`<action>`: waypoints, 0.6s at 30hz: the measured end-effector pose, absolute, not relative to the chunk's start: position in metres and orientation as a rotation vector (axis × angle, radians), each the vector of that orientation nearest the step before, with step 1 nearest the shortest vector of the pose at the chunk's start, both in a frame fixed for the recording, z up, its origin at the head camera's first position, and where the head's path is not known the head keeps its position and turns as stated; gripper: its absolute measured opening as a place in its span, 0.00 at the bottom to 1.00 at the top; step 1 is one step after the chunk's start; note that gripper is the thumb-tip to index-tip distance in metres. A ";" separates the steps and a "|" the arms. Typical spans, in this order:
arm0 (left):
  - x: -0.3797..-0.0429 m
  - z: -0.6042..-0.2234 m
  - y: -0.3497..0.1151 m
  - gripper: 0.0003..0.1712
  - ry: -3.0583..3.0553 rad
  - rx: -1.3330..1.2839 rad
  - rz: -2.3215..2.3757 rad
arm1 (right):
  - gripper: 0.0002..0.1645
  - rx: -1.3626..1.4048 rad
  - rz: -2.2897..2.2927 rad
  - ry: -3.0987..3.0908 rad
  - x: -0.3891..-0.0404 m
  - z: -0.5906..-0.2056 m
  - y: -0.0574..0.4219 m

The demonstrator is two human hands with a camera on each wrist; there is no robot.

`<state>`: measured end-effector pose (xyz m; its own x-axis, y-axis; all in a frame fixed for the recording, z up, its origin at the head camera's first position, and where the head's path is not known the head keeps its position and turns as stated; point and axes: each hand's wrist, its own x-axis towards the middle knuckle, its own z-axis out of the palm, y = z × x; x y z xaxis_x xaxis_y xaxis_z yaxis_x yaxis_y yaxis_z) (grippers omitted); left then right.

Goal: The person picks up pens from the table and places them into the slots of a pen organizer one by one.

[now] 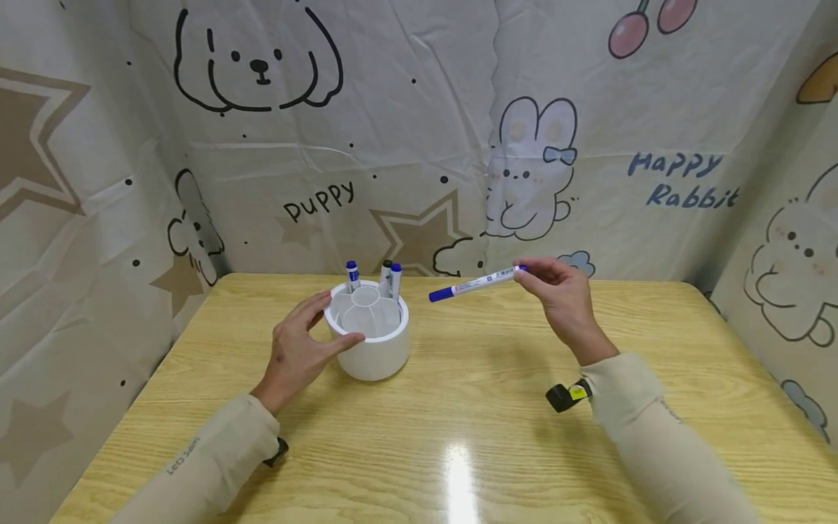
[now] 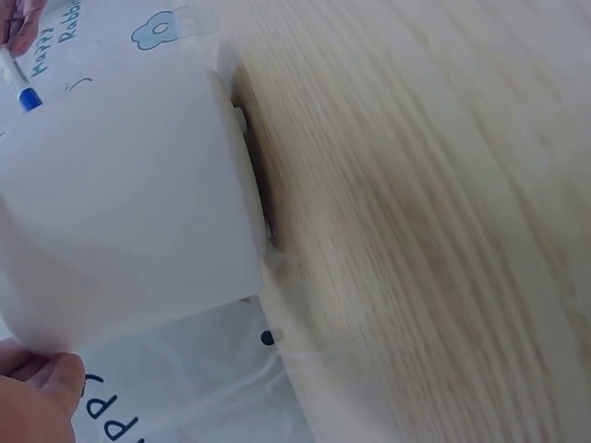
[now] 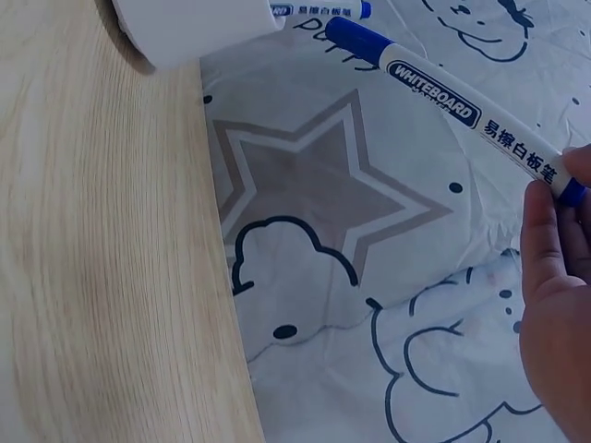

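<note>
My left hand (image 1: 301, 349) grips the rim of a round white pen holder (image 1: 373, 358), thumb at the near edge and fingers along its left side. Inside, the holder is divided into compartments around a central ring. Standing in its back part are a blue-capped marker (image 1: 353, 278), a black-capped marker (image 1: 385, 274) and another blue-capped marker (image 1: 396, 282). To the right, my right hand (image 1: 563, 302) pinches the end of a white whiteboard marker (image 3: 462, 106) in the air. Its blue cap (image 1: 441, 295) points left toward the holder, and lettering shows along the barrel.
The wooden table (image 1: 471, 407) runs up to a printed cloth backdrop (image 1: 419, 145) at the back and sides. Black wrist cameras hang below both sleeves, one (image 1: 566, 395) low over the table on the right.
</note>
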<state>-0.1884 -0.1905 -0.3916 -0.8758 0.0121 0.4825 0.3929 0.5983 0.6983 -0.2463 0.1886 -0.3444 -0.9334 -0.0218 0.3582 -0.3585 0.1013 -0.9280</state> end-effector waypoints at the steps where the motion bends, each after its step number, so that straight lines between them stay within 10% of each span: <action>1: -0.188 -0.391 -0.190 0.48 -2.397 -0.316 -1.185 | 0.15 0.387 1.921 -2.126 -0.246 -0.344 0.187; 18: -0.184 -0.387 -0.186 0.50 -2.451 -0.263 -1.090 | 0.16 0.521 1.996 -2.185 -0.243 -0.347 0.147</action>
<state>-0.1836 -0.1856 -0.3870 -0.8839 -0.0056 0.4676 0.3435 0.6707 0.6574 -0.2433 0.1469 -0.3466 -0.9308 -0.1605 0.3284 -0.3415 0.0622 -0.9378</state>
